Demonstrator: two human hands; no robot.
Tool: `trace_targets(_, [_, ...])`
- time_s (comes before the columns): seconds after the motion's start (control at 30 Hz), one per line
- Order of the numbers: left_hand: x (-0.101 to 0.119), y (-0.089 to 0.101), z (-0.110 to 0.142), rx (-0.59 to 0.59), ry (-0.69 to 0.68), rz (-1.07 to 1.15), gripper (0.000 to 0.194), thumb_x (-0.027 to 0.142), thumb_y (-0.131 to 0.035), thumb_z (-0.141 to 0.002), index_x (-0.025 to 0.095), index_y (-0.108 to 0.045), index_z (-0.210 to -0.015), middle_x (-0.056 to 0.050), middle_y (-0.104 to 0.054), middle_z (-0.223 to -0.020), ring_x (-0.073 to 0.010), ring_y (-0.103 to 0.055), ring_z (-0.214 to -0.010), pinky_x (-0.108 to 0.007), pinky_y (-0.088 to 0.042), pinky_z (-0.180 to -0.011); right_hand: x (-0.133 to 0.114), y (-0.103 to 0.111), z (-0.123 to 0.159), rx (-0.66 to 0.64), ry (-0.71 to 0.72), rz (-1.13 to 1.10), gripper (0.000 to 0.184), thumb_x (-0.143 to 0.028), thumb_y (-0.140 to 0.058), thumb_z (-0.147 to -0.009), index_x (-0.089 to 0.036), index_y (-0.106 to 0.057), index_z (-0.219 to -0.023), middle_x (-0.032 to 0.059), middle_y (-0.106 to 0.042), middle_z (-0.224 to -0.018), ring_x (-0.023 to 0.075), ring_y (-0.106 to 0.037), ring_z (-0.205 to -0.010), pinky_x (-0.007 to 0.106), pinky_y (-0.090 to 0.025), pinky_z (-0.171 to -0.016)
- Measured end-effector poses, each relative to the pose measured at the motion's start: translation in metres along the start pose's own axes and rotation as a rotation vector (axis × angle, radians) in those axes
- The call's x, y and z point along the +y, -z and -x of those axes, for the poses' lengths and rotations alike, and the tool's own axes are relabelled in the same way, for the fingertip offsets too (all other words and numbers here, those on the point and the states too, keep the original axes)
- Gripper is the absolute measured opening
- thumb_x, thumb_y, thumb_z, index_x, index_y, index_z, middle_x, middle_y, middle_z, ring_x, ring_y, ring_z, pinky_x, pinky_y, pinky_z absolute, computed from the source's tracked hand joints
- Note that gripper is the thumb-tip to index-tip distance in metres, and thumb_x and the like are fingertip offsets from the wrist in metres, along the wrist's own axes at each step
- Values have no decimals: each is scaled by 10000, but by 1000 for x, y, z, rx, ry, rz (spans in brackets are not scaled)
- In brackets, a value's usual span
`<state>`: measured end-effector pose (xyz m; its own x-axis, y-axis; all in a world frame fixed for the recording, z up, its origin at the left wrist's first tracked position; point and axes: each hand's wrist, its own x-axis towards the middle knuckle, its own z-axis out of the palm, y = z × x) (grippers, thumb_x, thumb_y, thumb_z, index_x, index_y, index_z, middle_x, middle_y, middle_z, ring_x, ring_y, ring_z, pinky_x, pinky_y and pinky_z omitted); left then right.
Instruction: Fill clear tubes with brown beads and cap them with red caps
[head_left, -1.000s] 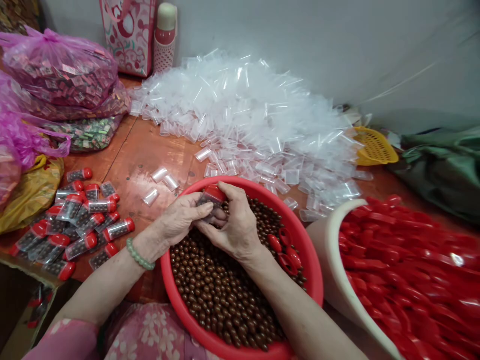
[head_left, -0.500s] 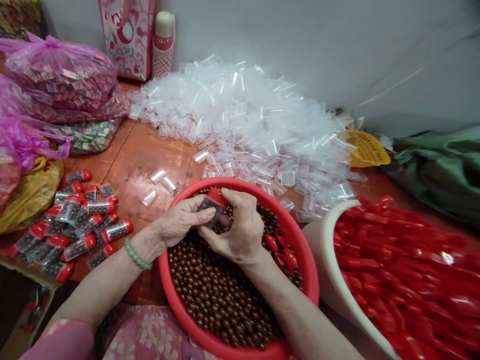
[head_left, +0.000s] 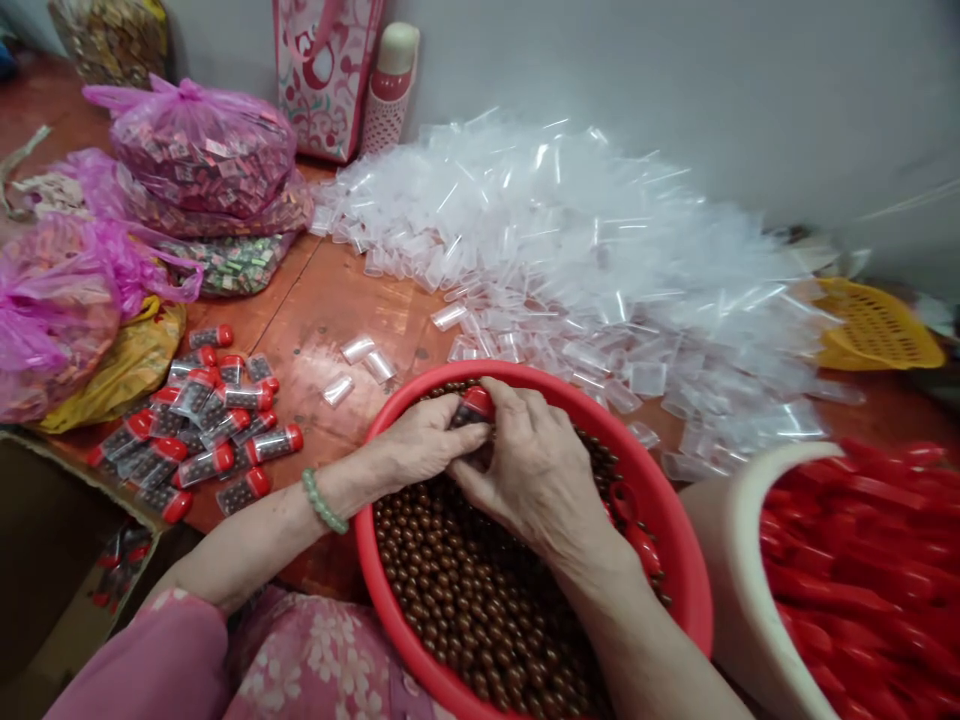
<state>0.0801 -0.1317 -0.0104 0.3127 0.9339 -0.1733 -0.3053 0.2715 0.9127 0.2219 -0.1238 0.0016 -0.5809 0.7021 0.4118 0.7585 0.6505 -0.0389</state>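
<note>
Over the red basin (head_left: 697, 590) full of shiny brown balls (head_left: 457, 575), my two hands meet around a small clear tube with a red cap (head_left: 475, 403). My left hand (head_left: 429, 440) pinches its lower part between thumb and fingers, and a green bead bracelet circles that wrist. Curled over the capped end, my right hand (head_left: 536, 465) covers much of the tube, so whether the cap is fully seated is hidden. A few red plastic pieces (head_left: 643, 548) lie on the balls at the basin's right, partly behind my right forearm.
Capped tubes of dark balls (head_left: 206, 465) are heaped at left, beside an open cardboard box (head_left: 45, 560). Empty clear tubes (head_left: 540, 230) pile against the wall. A cream tub (head_left: 742, 540) of red plastic pieces (head_left: 862, 570) stands right. Tied pink bags (head_left: 202, 150) sit at back left.
The view has turned left, so everything appears shifted to the right. My right hand has closed further over the capped tube, while my left keeps its pinch.
</note>
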Motion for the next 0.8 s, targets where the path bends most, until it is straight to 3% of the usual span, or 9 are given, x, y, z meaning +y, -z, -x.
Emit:
trace_targets(0.3, [-2, -10, -5, -34, 20, -80, 274, 335, -672, -801, 141, -630, -990, -53, -644, -926, -206, -580, -947, -347, -475, -906, 14, 2, 1, 196, 84, -51, 545, -423, -541, -811, -122, -453, -1257, 127, -619, -879, 311, -586, -794, 469, -468, -723])
trace_targets(0.47, [1, -9, -3, -55, 20, -42, 345, 399, -686, -793, 134, -622, -1004, -50, -640, -916, -183, -575, -895, -330, -479, -863, 12, 2, 0, 221, 134, -67, 540, -417, -553, -816, -102, -461, -1244, 133, -626, -871, 303, -595, -776, 455, -482, -691])
trace_targets(0.6, [6, -8, 1, -50, -21, 96, 418, 498, -671, -787, 133, -639, -987, -46, -649, -900, -164, -581, -855, -321, -472, -846, 7, 0, -1, 193, 73, -198, 570, -367, -610, -803, -103, -440, -1278, 166, -622, -992, 306, -608, -872, 452, -523, -729])
trace_targets(0.7, [8, -6, 2, -32, 124, 325, 539, 651, -533, -818, 130, -657, -882, -44, -639, -722, -151, -590, -698, -297, -489, -703, 1, -2, 0, 166, 81, -351, 656, -375, -662, -798, -132, -393, -1345, 172, -616, -1100, 306, -611, -969, 470, -538, -814])
trace_targets(0.8, [10, -5, 1, 1, 267, 402, 595, 713, -475, -809, 142, -639, -769, -24, -594, -578, -132, -549, -543, -268, -456, -558, -4, -5, 0, 167, 105, -388, 740, -378, -671, -803, -143, -327, -1414, 187, -606, -1183, 319, -600, -1043, 506, -526, -873])
